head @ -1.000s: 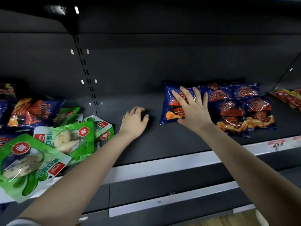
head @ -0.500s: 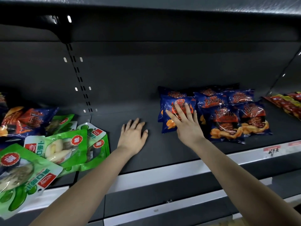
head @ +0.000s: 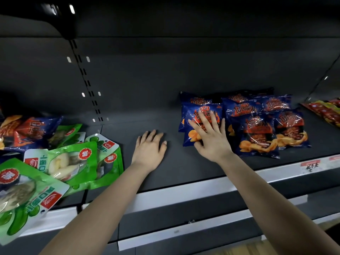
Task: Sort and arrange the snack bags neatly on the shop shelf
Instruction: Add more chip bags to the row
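Several blue chip bags lie in rows on the right of the dark shelf (head: 184, 166). My right hand (head: 209, 138) presses flat, fingers spread, on the leftmost front blue bag (head: 202, 115), which partly overlaps another blue bag behind it. A second front bag (head: 255, 135) lies just to its right. My left hand (head: 150, 148) rests flat on the bare shelf, holding nothing. On the left lies a loose heap of green snack bags (head: 73, 161), with a blue chip bag (head: 31, 133) behind them.
Red and yellow packets (head: 327, 111) lie at the far right on the neighbouring shelf section. A white price rail (head: 184, 192) runs along the shelf's front edge, with a label (head: 311, 165) at right. A slotted upright (head: 88, 87) divides the back wall. Another shelf sits below.
My right hand slid the leftmost blue bag back and right, snug beside the other blue bags. My left hand uncurled and now lies flat on the shelf.
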